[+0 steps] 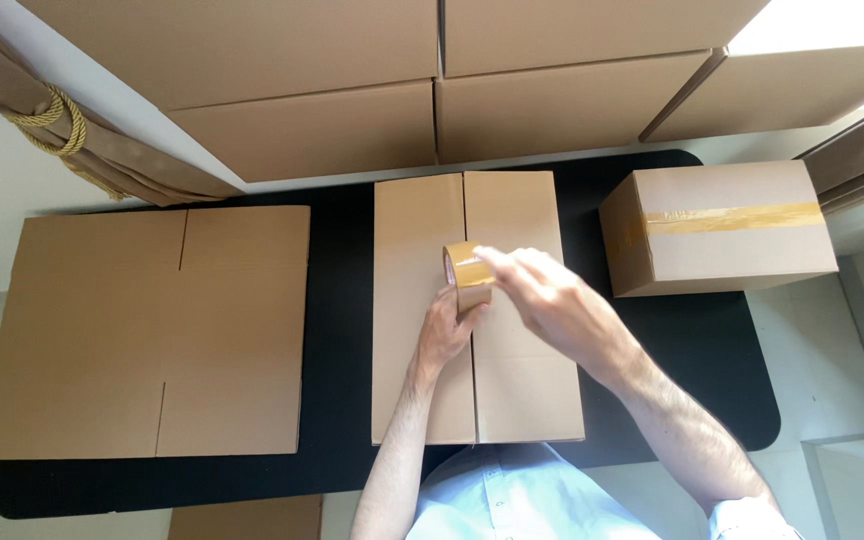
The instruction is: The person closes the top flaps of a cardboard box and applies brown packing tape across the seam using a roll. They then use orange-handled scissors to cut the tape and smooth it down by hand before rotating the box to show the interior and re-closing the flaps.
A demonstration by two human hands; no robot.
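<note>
Nearest, the left hand (444, 330) grips the brown roll of packing tape (468, 275) from below, fingers curled around it. The right hand (550, 300) pinches the roll's top edge. Both rest over the centre seam of the unsealed brown cardboard box (512, 380). At nine o'clock lies a flattened brown cardboard sheet (142, 330); at two o'clock, a tape-sealed box (722, 240).

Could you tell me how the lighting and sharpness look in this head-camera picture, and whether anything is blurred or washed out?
In the head view, daylight blows out the top right corner beside the stacked boxes; the right hand is slightly motion-blurred over the tape roll, the left hand sharper; the middle box, flat cardboard and taped box are evenly lit on the black table, with soft shadows.
</note>
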